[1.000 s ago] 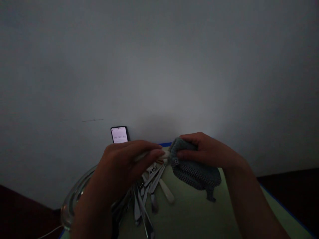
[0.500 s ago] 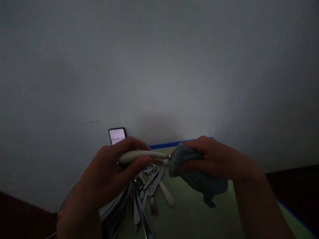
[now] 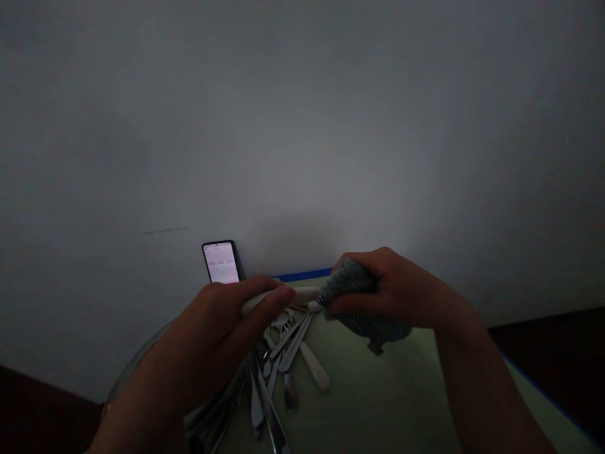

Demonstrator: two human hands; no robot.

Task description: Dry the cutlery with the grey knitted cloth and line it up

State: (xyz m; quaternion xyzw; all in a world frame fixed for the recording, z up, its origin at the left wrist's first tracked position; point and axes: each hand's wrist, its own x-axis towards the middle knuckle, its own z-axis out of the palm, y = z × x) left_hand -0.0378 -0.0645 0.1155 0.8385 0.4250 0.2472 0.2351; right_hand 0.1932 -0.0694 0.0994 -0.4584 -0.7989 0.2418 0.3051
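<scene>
My left hand [image 3: 222,328] is closed round the white handle [image 3: 306,294] of a piece of cutlery held level above the table. Its far end is covered, so I cannot tell what kind it is. Wrapped over that end is a grey-green cloth [image 3: 352,277], pinched between the thumb and fingers of my right hand [image 3: 392,284]. The cloth's loose part hangs below my fingers. Under the hands lies a pile of metal cutlery [image 3: 283,353], with forks and several flat handles showing. One white handle [image 3: 315,367] lies at the pile's right side.
A phone [image 3: 222,263] showing a running timer leans against the grey wall [image 3: 302,126] behind the table. The pale green table top [image 3: 378,403] has a blue edge. At the left, my forearm partly hides a curved rim [image 3: 127,359].
My right hand and the cloth have shifted slightly left and up, covering more of the white handle's right end. My left fingers have moved right along the handle. The timer reading has advanced.
</scene>
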